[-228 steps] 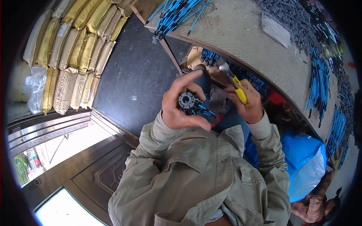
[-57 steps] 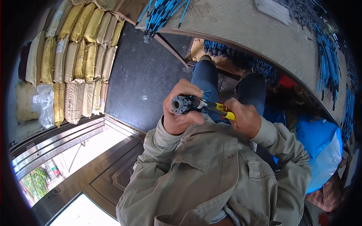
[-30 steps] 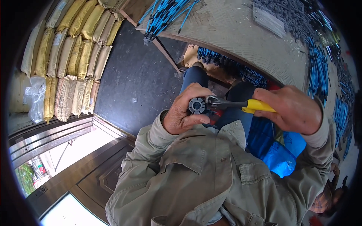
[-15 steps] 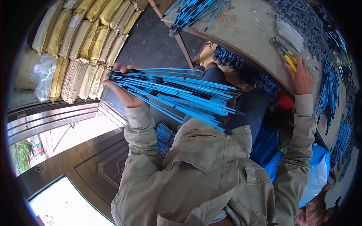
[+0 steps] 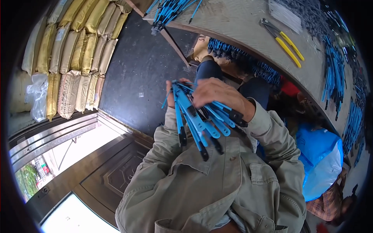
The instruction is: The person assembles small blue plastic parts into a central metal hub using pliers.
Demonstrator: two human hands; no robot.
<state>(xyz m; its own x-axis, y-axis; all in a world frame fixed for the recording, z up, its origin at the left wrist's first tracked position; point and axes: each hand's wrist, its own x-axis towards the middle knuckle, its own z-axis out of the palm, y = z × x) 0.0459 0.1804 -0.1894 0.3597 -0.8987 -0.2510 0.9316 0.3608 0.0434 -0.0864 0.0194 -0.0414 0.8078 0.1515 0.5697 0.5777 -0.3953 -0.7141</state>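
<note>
A bundle of blue ribs with black ends (image 5: 198, 121), much like a folding umbrella frame, is held in front of my chest. Its rib ends fan out toward me. My left hand (image 5: 170, 95) is closed round the far end of the bundle, its fingers partly hidden behind the ribs. Across the top of the ribs lies my right hand (image 5: 219, 94), back up and fingers curled onto them, slightly blurred. On the table at the upper right rest pliers with yellow handles (image 5: 287, 51), apart from both hands.
The worktable (image 5: 233, 19) carries more blue ribs (image 5: 335, 77), a stack of thin white rods (image 5: 285, 16) and grey parts (image 5: 311, 19). Filled sacks (image 5: 70, 46) are piled at the left. A blue plastic bag (image 5: 318, 155) stands at my right, beside a person's plaid sleeve (image 5: 324, 209).
My right hand has let go of the pliers and come over to the bundle. The bundle has swung round, its ribs now pointing toward me, and my left hand has shifted right.
</note>
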